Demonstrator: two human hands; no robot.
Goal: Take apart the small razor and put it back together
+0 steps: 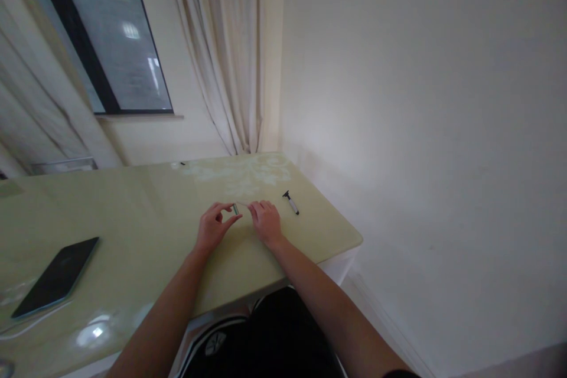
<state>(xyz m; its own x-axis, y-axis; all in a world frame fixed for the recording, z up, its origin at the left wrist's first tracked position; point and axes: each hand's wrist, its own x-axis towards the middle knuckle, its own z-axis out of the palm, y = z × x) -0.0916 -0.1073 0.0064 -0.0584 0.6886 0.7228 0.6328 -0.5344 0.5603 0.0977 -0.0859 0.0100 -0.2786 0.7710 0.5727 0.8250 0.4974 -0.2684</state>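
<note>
Small green-edged piece [236, 209] held left of the razor [291, 203]
Left hand [212, 226] pinches it; right hand [267, 223], nearer the razor, grips a thin pale strip [243, 205]. A light, steady hold likely suits both.

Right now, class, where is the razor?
In the head view, the razor lies on the table, just to the right of the person's right hand, near the table's right edge.

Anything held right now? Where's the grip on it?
Left hand: small greenish bar, pinched across its ends, finger and thumb. Right hand: apparently a thin pale strip, by one end; materials unclear.
</note>
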